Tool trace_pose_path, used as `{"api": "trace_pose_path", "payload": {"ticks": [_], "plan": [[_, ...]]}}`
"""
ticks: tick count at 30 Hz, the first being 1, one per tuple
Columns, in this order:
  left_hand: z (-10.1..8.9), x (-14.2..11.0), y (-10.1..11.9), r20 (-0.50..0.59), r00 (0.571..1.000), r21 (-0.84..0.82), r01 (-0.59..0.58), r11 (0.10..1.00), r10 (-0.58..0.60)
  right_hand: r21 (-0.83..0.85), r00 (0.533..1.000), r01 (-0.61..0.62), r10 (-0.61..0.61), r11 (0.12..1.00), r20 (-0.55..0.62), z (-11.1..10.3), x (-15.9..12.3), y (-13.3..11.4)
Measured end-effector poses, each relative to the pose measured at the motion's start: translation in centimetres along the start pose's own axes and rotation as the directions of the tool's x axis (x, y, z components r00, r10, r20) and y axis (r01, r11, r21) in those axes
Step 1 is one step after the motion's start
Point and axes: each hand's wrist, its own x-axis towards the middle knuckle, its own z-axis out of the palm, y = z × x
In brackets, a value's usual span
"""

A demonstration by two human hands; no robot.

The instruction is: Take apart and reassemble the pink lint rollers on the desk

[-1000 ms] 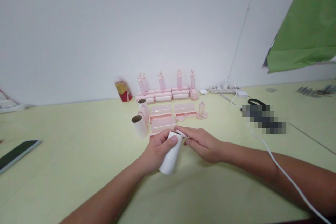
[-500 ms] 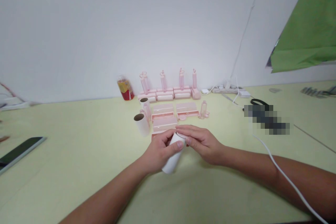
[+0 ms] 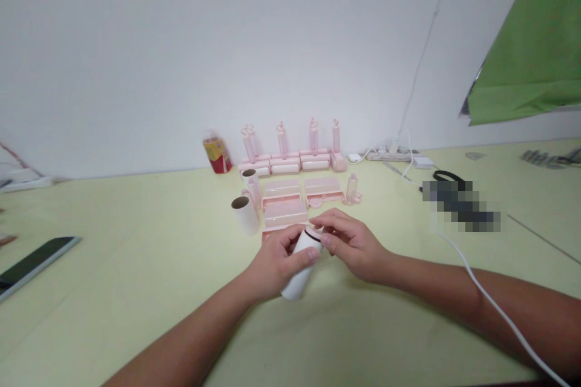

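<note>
A white lint-roller roll is tilted in my left hand, whose fingers wrap round it with the thumb across its front. At the roll's upper end sits a pink end cap, with a dark gap between it and the roll's rim. My right hand pinches this cap with bent fingers and thumb. Just beyond my hands lies a pink case with a clear lid. Two more white rolls stand upright to the left, beside pink handle pieces.
Along the wall, several pink lint rollers stand behind pink cases. A red and yellow package is left of them. A tablet lies far left. At right are a power strip, a black strap and a white cable.
My right hand's fingers have lifted and bent, and the pink cap has risen from the roll's end, showing a dark gap. My left hand and the roll have barely moved.
</note>
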Motion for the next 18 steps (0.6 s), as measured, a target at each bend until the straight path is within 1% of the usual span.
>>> {"api": "trace_pose_path", "payload": {"ticks": [3, 7, 13, 18], "plan": [[0.07, 0.01, -0.01, 0.004, 1.000, -0.010, -0.006, 1.000, 0.006, 0.040, 1.000, -0.006, 0.005, 0.999, 0.025, 0.09, 0.10, -0.17], [0.05, -0.03, -0.08, 0.008, 1.000, -0.010, 0.008, 1.000, -0.008, 0.072, 1.000, 0.015, -0.015, 0.997, 0.002, 0.14, 0.27, -0.52], [0.04, -0.06, -0.14, 0.012, 1.000, 0.005, -0.004, 1.000, 0.004, -0.018, 0.998, 0.063, -0.063, 0.998, -0.018, 0.14, 0.22, -0.83], [0.09, -0.08, -0.26, 0.008, 1.000, 0.000, 0.013, 1.000, -0.013, -0.047, 0.994, 0.102, -0.103, 0.994, -0.026, 0.24, 0.10, -0.71]]}}
